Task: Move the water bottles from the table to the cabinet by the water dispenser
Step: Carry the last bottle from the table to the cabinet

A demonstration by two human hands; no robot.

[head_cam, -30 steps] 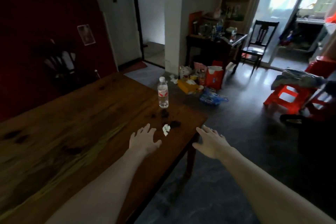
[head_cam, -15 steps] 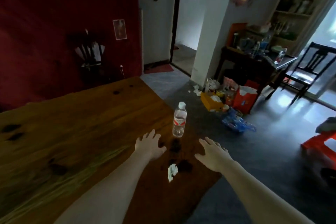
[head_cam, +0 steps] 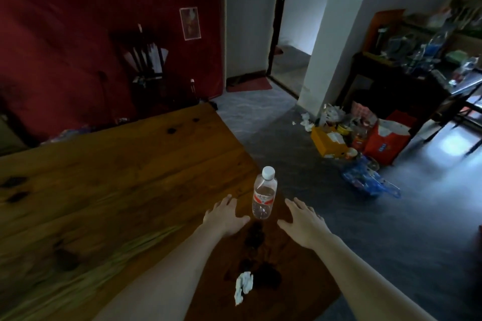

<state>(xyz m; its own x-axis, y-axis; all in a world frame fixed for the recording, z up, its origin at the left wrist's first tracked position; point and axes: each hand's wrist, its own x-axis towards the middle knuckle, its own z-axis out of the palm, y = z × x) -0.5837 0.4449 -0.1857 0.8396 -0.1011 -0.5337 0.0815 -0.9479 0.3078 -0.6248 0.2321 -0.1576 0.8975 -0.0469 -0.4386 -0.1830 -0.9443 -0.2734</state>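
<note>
Bottle [head_cam: 264, 193] upright on desk [head_cam: 117, 177] near its corner, between 2 hands; tissue [head_cam: 243, 286] nearer the viewer.

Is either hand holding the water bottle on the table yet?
No: the water bottle stands upright on the table between the open left hand and right hand, with neither touching it.
</note>
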